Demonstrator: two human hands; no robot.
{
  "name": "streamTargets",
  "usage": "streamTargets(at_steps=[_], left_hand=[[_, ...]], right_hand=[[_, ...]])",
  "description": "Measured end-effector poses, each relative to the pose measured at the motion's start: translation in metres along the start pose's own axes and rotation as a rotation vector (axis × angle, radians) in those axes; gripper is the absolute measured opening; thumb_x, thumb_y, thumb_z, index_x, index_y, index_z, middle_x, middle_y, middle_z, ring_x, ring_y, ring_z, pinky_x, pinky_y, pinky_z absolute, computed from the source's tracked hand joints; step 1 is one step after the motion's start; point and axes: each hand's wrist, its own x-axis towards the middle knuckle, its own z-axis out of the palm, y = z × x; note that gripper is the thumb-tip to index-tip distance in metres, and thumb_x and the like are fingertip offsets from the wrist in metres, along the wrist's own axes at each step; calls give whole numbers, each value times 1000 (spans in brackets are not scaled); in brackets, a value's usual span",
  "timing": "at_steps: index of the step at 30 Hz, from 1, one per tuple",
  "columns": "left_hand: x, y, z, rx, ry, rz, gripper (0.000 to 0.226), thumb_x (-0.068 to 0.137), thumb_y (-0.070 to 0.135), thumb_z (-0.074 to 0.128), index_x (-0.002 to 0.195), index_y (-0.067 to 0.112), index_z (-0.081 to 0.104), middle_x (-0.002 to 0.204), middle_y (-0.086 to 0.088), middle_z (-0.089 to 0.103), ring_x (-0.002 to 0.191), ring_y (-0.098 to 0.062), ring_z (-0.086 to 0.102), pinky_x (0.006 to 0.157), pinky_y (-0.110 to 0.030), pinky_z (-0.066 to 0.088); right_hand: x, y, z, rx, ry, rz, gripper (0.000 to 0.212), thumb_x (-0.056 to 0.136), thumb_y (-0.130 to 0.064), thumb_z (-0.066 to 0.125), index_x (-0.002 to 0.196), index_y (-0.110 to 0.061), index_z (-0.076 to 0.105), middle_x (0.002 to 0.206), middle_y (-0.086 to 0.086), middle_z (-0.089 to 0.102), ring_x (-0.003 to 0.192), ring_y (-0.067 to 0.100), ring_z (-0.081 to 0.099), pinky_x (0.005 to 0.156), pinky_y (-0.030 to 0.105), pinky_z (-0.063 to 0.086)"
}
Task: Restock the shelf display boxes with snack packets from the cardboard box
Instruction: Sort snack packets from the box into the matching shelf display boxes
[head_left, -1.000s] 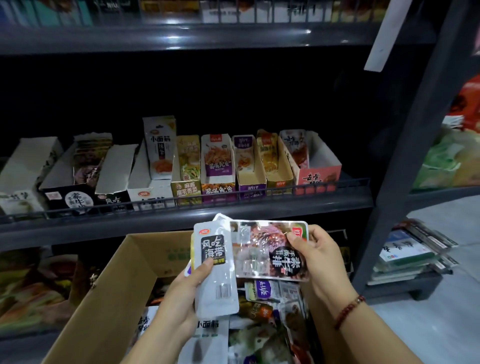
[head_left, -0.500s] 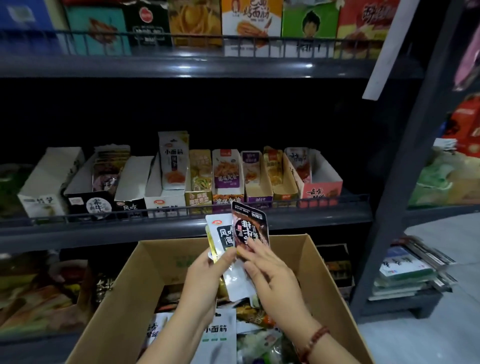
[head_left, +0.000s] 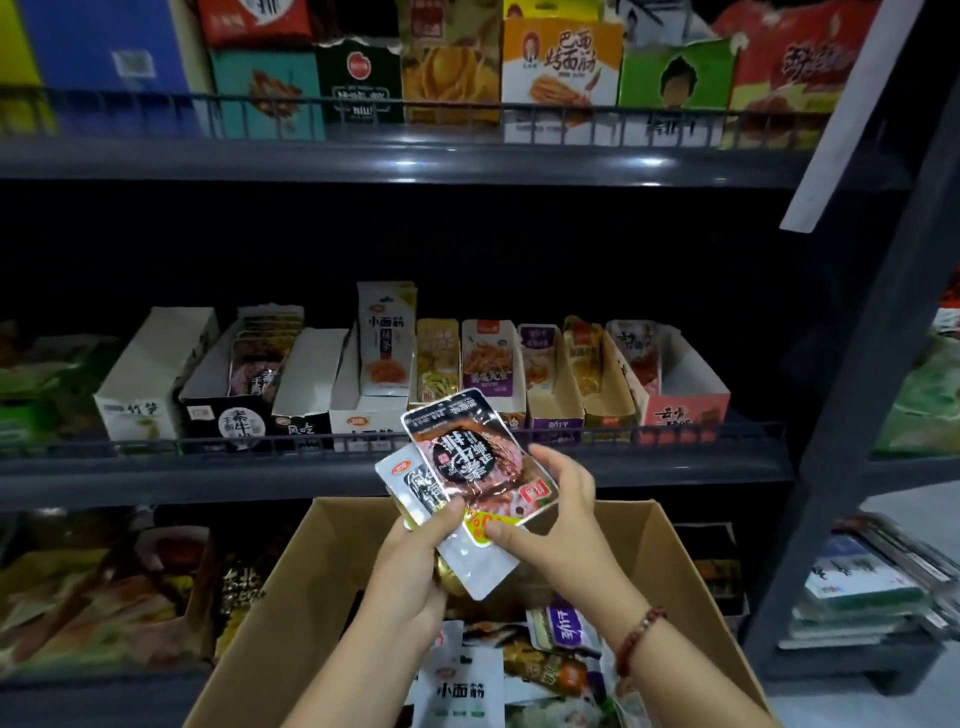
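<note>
Above the cardboard box (head_left: 291, 613), left hand (head_left: 410, 566) and right hand (head_left: 561, 525) grip fanned snack packets (head_left: 467, 462).

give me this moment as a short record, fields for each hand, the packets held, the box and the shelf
left hand: left hand grips the white packet from below, thumb on its face
right hand: right hand pinches the dark packet at its lower edge
packets held: dark packet overlaps the white one, both raised above the box
cardboard box: cardboard box open, loose snack packets inside
shelf: display boxes in a row on the middle shelf, behind a wire rail
</note>
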Motion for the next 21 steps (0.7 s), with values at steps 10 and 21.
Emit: streamTargets(at_steps=[10,21], left_hand=[[33,43,-20,-50,122,146,21,91,5,61,109,14,63,105,-7,71,94,-25,66,82,-41,52],[61,75,-70,162,194,214,16,83,4,72,97,11,69,92,-6,75,91,-29,69,90,-48,52]], right_hand=[[63,-16,10,448,25,253,49,82,5,66,122,-17,48,111,5,67,102,20,65,81,34,54],[143,-46,-5,225,-277,222,58,77,22,50,120,-17,53,112,16,62,102,30,63,82,42,56]])
